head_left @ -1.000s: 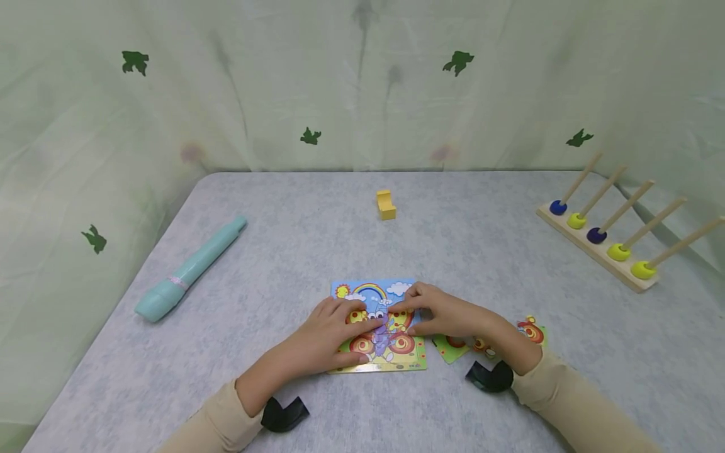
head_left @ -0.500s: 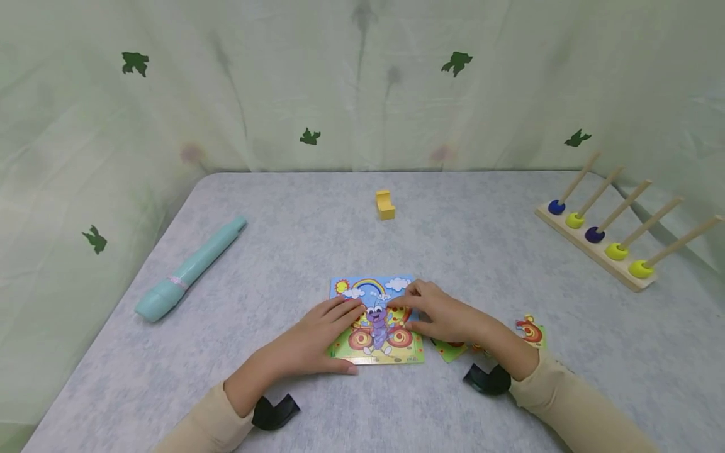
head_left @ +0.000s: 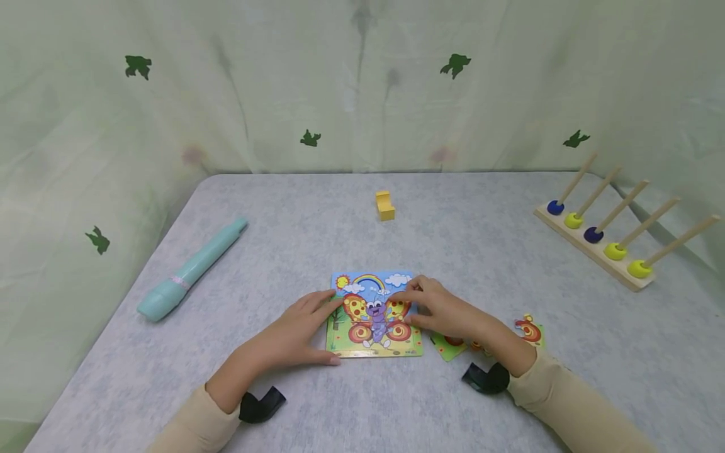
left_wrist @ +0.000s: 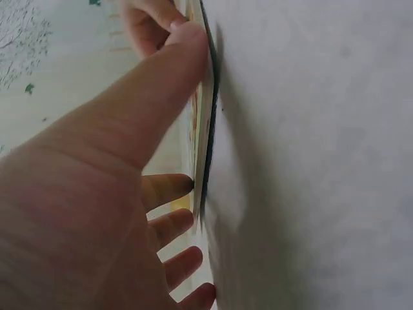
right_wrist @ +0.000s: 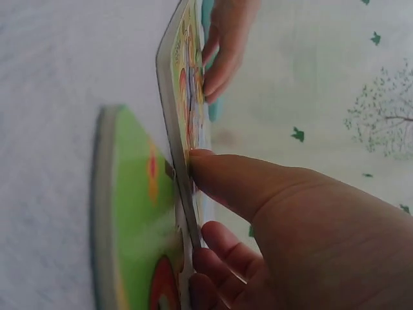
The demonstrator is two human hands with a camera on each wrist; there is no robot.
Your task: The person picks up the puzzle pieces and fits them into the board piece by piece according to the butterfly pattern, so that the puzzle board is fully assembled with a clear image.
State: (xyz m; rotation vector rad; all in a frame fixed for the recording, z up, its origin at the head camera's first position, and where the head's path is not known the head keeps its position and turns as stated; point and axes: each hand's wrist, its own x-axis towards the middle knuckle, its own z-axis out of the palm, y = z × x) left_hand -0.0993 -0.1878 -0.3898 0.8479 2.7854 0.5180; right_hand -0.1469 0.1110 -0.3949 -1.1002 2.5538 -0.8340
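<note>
A jigsaw puzzle (head_left: 376, 348) with a purple butterfly, sun and rainbow lies flat on the table in the head view. My left hand (head_left: 297, 330) is at its left side, with fingertips at the left edge and the thumb by the front left corner. From the left wrist view, the thumb and fingers (left_wrist: 169, 188) look spread along the board's edge. My right hand (head_left: 444, 308) grips the puzzle's right side, thumb on the picture and fingers bent at the border. Right beside it, partly under the right forearm in view, lie loose puzzle pieces (head_left: 447, 348); one green piece (right_wrist: 132, 194) shows close up.
Another piece (head_left: 530, 331) lies right of the forearm. A yellow block (head_left: 386, 207) sits farther back. At left rests a long teal object with a wide end (head_left: 192, 269); at right stands a wooden peg rack (head_left: 591, 248) with blue and yellow beads. Fabric hangs behind the table.
My left hand has slid off the picture to the puzzle's left edge, uncovering the butterfly. The puzzle has shifted slightly away from me, while my right hand stays at its right side.
</note>
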